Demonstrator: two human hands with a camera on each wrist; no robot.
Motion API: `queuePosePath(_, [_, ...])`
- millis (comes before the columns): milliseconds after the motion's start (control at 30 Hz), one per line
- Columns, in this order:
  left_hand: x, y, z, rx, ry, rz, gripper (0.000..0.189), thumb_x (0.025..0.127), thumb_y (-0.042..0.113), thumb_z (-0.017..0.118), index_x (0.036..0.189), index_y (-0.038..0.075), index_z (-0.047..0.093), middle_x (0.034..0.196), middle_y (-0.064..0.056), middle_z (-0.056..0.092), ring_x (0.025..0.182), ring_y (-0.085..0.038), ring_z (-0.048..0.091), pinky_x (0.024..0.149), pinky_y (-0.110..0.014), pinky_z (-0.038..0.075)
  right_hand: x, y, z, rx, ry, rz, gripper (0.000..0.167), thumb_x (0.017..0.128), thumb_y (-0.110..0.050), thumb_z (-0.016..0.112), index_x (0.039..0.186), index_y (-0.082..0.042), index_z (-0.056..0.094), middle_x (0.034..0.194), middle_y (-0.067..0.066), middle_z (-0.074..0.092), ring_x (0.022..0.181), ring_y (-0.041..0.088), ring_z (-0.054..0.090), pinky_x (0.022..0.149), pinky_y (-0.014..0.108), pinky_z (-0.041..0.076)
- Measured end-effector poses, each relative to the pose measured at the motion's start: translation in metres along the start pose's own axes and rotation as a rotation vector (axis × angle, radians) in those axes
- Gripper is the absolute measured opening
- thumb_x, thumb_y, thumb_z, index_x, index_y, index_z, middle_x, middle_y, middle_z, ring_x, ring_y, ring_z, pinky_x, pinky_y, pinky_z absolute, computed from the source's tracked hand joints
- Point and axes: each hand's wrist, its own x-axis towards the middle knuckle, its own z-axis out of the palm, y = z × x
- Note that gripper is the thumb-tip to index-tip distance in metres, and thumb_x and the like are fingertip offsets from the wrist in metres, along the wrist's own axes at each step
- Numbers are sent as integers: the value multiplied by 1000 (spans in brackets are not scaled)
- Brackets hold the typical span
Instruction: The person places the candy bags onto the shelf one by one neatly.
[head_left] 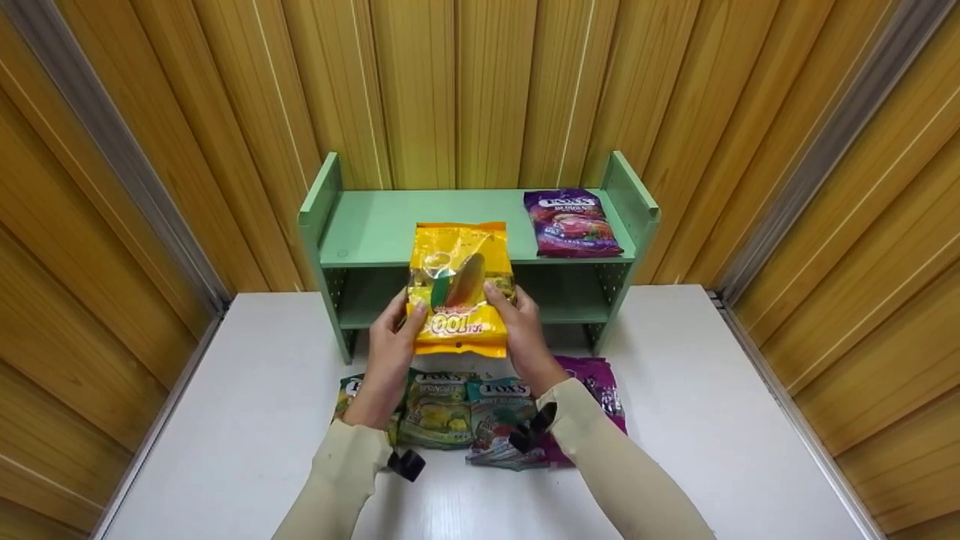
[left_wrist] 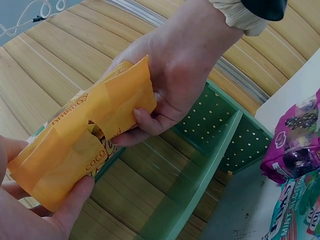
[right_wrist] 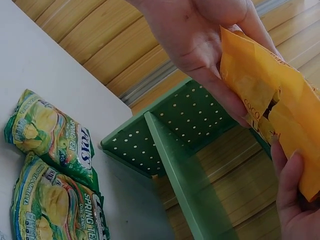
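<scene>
Both hands hold a yellow candy bag (head_left: 457, 255) with a mango picture and a "100" printed upside down, in front of the green shelf. My left hand (head_left: 390, 345) grips its left edge, thumb on the near face. My right hand (head_left: 531, 337) grips the opposite edge the same way. The left wrist view shows the bag's orange side (left_wrist: 55, 165) between the left hand (left_wrist: 50, 215) and the right hand (left_wrist: 172, 75). In the right wrist view, the left hand (right_wrist: 200, 55) is at the top and the right hand (right_wrist: 295, 200) at lower right.
A two-level green shelf (head_left: 390, 214) stands against the wood-panel wall, with a purple Fox's candy bag (head_left: 574, 225) on its top right. On the white table (head_left: 255, 435) lie a green Spring Tea bag (head_left: 436, 412), a teal Mint bag (head_left: 495, 427) and a magenta bag (head_left: 600, 382).
</scene>
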Motion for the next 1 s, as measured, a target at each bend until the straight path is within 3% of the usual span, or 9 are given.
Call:
queuePosePath(267, [-2, 2, 1, -35, -81, 60, 69, 96, 40, 59, 154, 25, 25, 154, 3, 34, 132, -17, 44, 106, -27, 45, 5, -7, -2, 21, 29, 31, 48, 95, -47, 57, 131, -16, 51, 115, 9, 65, 98, 21, 69, 88, 31, 57])
queuePosePath(567, [-4, -1, 2, -104, -198, 145, 89, 86, 21, 74, 154, 34, 18, 159, 15, 19, 140, -9, 38, 104, -24, 46, 8, -19, -3, 18, 149, 37, 42, 97, -45, 54, 121, -12, 48, 110, 8, 62, 89, 17, 68, 80, 30, 59])
queuePosePath(800, [-6, 1, 5, -167, -213, 185, 92, 85, 17, 75, 154, 32, 17, 157, 17, 21, 137, -17, 43, 101, -29, 49, -4, -27, 2, 44, 206, -27, 39, 100, -45, 47, 122, -13, 45, 112, 8, 58, 90, 15, 66, 79, 28, 59])
queuePosePath(1000, [-5, 3, 8, -189, -211, 210, 91, 85, 18, 74, 155, 29, 17, 157, 14, 23, 137, -17, 43, 101, -29, 48, -14, -31, 6, 96, 171, -123, 36, 102, -36, 45, 130, -13, 40, 123, 8, 51, 102, 17, 59, 87, 25, 56])
